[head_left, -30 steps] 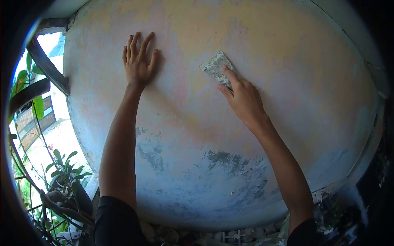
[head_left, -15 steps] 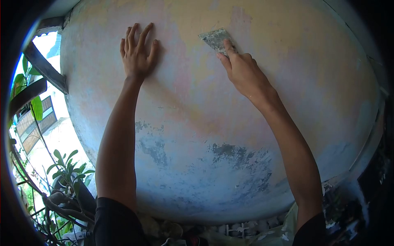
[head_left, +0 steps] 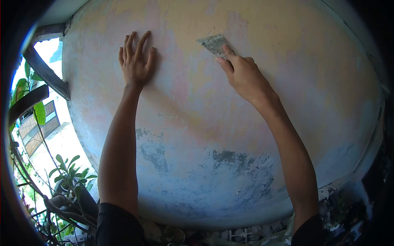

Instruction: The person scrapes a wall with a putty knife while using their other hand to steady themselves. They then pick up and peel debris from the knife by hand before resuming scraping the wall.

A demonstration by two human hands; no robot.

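Looking forward and down, we see two bare hands raised against a faded, mottled wall (head_left: pixel 184 90). Between ten and eleven o'clock, the left hand (head_left: pixel 134 67) rests with its fingers spread, holding nothing, probably to brace the body. Between one and two o'clock, the right hand (head_left: pixel 246 78) grips a flat, grey-smeared scraper (head_left: pixel 214 43), which lies just past twelve o'clock; the handle is hidden in the curled fingers. The index finger reaches onto the blade, we judge to press and steer it; whether its whole edge meets the wall, we cannot tell. Compared with one second ago, the scraper sits higher and its blade slants more, while the left hand keeps its spot. Dark worn patches (head_left: pixel 230 158) show between four and five o'clock.
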